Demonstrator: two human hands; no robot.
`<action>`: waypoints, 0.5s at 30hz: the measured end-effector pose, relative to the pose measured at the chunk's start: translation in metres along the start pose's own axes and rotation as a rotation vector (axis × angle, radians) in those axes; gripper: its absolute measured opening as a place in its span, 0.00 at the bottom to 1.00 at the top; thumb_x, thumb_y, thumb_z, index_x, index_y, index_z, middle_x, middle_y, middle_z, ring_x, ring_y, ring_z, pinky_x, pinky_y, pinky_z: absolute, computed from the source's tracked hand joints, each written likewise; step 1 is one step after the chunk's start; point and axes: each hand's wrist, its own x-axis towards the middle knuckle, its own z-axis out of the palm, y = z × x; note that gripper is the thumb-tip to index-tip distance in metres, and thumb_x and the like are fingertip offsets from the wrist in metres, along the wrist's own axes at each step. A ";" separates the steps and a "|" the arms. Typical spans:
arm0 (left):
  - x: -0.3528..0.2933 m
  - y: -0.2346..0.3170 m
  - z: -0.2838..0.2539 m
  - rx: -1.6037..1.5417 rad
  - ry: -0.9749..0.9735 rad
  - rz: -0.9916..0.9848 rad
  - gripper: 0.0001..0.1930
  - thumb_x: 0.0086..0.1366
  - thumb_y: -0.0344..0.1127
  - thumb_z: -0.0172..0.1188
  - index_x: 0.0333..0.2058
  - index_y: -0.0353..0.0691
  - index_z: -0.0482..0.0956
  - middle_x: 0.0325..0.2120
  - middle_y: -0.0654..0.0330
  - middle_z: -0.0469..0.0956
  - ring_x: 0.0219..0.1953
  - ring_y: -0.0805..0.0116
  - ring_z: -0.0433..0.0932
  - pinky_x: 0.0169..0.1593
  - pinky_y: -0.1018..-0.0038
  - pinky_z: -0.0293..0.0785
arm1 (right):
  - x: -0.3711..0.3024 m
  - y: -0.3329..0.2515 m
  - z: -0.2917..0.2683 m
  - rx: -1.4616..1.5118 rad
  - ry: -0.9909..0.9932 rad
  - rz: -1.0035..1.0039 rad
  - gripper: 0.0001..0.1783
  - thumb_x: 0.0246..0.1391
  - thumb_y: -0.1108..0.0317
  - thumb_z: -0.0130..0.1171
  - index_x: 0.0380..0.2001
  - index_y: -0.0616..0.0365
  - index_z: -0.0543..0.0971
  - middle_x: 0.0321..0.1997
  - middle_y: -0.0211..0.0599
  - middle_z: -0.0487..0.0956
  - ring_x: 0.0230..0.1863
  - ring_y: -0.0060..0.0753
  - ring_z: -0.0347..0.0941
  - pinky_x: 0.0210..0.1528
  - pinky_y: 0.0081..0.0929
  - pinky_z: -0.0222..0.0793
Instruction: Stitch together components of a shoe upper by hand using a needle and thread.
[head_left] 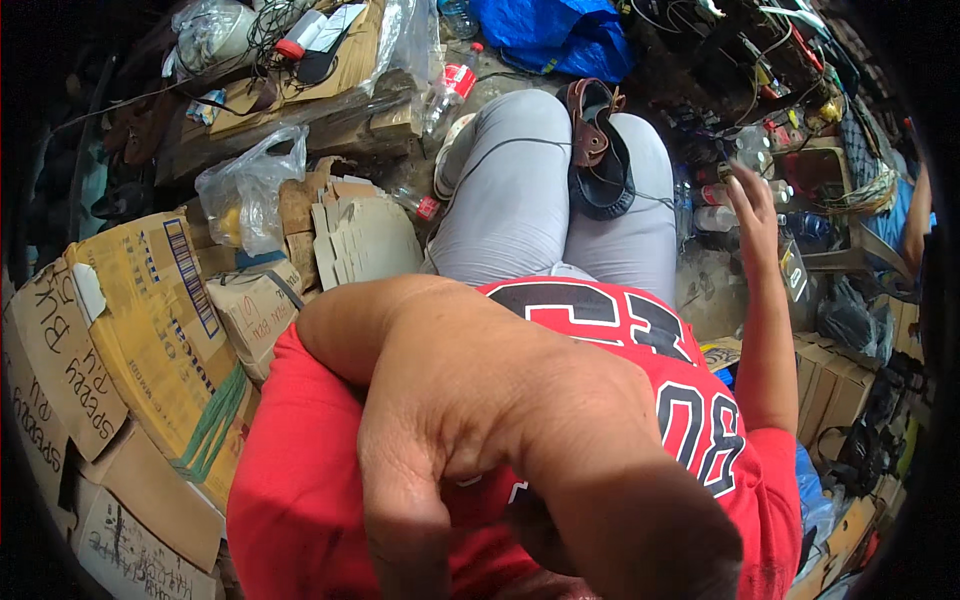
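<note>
The single view comes from the person's head and looks steeply down the front of the body, over the red shirt (300, 500) to the grey-trousered lap (520, 200). The left hand (470, 440) is raised very near the lens and fills the lower middle of the picture, hiding much of what lies behind it. The right hand (752, 205) is far smaller, stretched out well away at the right. Beyond both hands the cluttered floor curves toward the dark fisheye rim. No second view shares the scene.
</note>
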 end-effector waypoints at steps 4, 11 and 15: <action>-0.009 0.011 -0.002 0.195 0.111 -0.036 0.49 0.45 0.61 0.66 0.57 0.38 0.52 0.22 0.64 0.64 0.17 0.79 0.60 0.22 0.80 0.55 | 0.024 -0.057 0.038 -0.032 -0.276 -0.217 0.20 0.52 0.65 0.58 0.50 0.52 0.74 0.42 0.36 0.71 0.37 0.23 0.68 0.40 0.23 0.66; -0.069 0.013 -0.046 0.185 0.827 -0.033 0.53 0.43 0.71 0.61 0.58 0.40 0.52 0.17 0.70 0.63 0.15 0.81 0.56 0.24 0.81 0.52 | 0.054 -0.091 0.076 -0.490 -0.558 -0.150 0.26 0.40 0.58 0.68 0.42 0.58 0.74 0.31 0.45 0.77 0.35 0.44 0.75 0.39 0.35 0.69; -0.108 0.011 -0.054 0.149 0.886 -0.044 0.53 0.47 0.63 0.64 0.62 0.39 0.47 0.18 0.68 0.65 0.17 0.83 0.58 0.25 0.81 0.55 | 0.053 -0.082 0.081 -0.410 -0.541 -0.165 0.24 0.39 0.64 0.68 0.41 0.56 0.73 0.33 0.40 0.73 0.30 0.34 0.69 0.35 0.30 0.66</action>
